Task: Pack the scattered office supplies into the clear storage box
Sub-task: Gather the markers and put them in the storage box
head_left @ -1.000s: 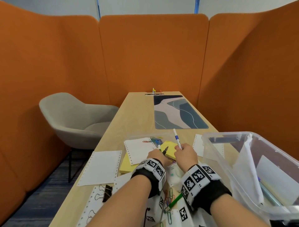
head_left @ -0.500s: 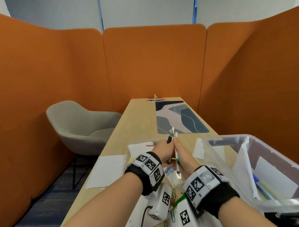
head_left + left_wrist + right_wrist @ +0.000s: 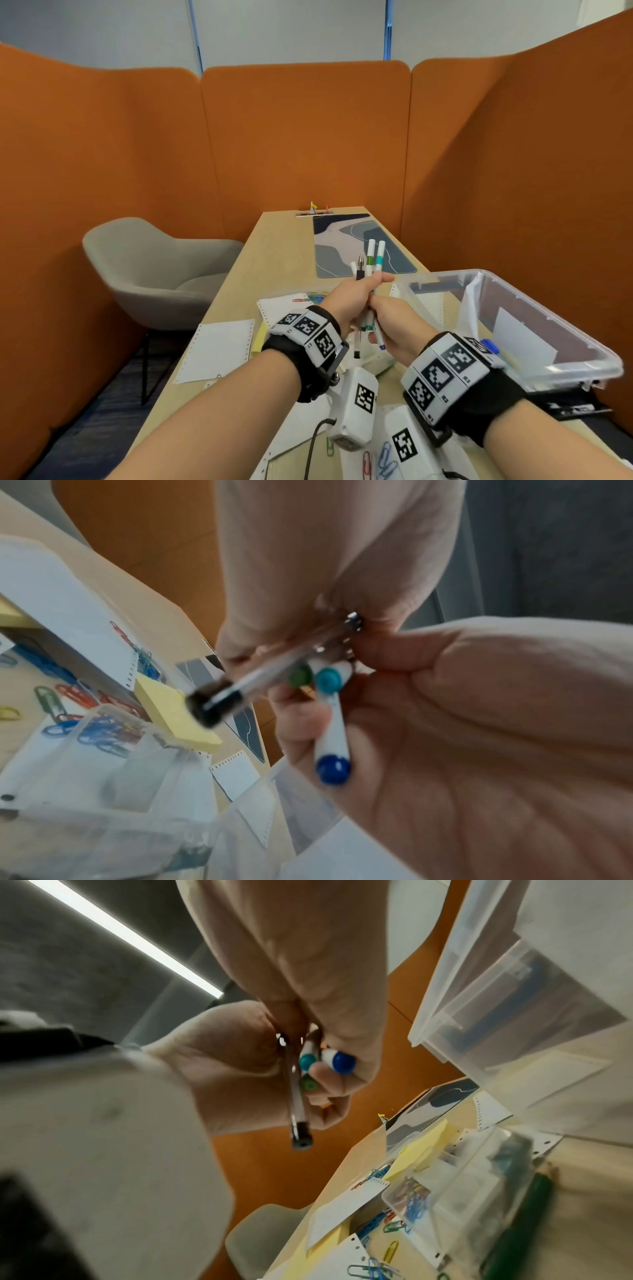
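Both hands hold a bundle of pens and markers [image 3: 371, 262] upright above the table, just left of the clear storage box [image 3: 561, 339]. My left hand [image 3: 358, 293] grips the clear black-tipped pen [image 3: 240, 693] and the green-capped and teal-capped markers [image 3: 329, 680]. Right against it, my right hand [image 3: 388, 310] curls round the lower ends and holds a blue-capped marker [image 3: 339, 1062]. The box holds papers and a blue pen [image 3: 488, 346].
On the table lie perforated white sheets [image 3: 219, 349], yellow sticky notes [image 3: 174, 712], loose paper clips [image 3: 376, 462], a small clear case of clips [image 3: 411, 1196] and a green marker [image 3: 514, 1229]. A desk mat [image 3: 346, 236] lies farther back. A grey chair [image 3: 154, 267] stands left.
Both hands have risen from the table with their pens and brought them together into one upright bundle. The view has tilted upward.
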Action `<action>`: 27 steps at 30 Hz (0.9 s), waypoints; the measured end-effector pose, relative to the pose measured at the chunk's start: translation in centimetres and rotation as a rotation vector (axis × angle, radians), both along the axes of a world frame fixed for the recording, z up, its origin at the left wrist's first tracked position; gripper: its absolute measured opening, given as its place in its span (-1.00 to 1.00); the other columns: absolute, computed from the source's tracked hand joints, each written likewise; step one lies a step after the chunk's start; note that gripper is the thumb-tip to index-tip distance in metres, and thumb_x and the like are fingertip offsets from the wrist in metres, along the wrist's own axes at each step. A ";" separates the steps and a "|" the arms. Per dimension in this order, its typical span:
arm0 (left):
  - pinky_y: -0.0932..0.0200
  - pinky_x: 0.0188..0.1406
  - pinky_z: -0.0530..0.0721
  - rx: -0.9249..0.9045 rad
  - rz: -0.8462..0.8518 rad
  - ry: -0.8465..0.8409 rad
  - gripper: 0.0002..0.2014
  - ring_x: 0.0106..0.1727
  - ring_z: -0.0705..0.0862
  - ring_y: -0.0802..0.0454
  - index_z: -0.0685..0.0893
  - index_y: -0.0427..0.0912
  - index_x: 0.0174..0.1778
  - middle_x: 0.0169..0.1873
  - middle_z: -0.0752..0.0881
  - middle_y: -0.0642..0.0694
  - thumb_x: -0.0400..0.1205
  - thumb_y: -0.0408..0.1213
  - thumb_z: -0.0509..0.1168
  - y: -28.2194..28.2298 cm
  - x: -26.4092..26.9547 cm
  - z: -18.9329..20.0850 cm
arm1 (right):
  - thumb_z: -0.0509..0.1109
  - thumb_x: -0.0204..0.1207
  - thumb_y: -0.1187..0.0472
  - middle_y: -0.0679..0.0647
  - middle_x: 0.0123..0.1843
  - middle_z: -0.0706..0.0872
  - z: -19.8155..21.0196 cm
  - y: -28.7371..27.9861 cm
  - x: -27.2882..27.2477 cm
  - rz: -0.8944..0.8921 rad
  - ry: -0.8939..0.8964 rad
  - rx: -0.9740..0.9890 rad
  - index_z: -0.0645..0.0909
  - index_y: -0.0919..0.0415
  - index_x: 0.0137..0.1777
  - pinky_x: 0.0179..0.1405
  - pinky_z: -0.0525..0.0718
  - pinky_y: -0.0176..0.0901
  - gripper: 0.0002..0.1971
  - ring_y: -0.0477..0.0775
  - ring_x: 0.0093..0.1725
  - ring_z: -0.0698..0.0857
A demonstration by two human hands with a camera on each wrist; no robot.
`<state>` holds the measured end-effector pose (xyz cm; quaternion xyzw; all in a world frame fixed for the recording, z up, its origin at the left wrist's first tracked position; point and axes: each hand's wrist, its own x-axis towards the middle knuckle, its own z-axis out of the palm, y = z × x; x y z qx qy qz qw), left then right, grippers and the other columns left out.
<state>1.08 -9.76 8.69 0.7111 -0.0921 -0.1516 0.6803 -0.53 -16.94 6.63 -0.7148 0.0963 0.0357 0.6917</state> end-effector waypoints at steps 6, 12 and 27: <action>0.27 -0.18 0.64 -0.072 -0.103 -0.043 -0.68 -0.09 0.61 0.15 0.49 0.04 0.39 -0.03 0.59 0.05 0.74 -0.11 0.05 -0.4 -1.1 -0.4 | 0.01 0.70 0.24 0.13 -0.23 0.60 0.1 -1.4 -2.3 0.068 -0.047 0.062 0.47 0.24 0.07 -0.55 0.39 -0.31 -0.80 0.00 -0.32 0.56; 0.07 0.16 0.63 -0.040 -0.013 -0.148 -0.45 0.11 0.63 0.02 0.04 0.19 0.60 0.15 0.58 -0.05 0.70 0.04 0.07 -1.4 -1.0 -1.4 | 0.04 0.64 0.40 0.21 -0.29 0.52 0.8 -2.2 -3.4 0.090 -0.018 0.084 0.52 0.35 -0.03 -0.49 0.50 -0.24 -0.80 0.05 -0.34 0.53; 0.13 0.05 0.75 1.273 -0.239 -0.117 -0.73 -0.11 0.72 -0.05 0.66 -0.25 -0.06 -0.13 0.72 -0.16 0.53 -0.10 0.41 1.0 -0.8 -5.3 | 0.07 0.70 0.29 0.05 -0.38 0.42 2.1 -4.5 -4.9 0.018 -0.008 0.095 0.29 0.23 0.22 -0.62 0.41 -0.38 -0.86 -0.10 -0.47 0.37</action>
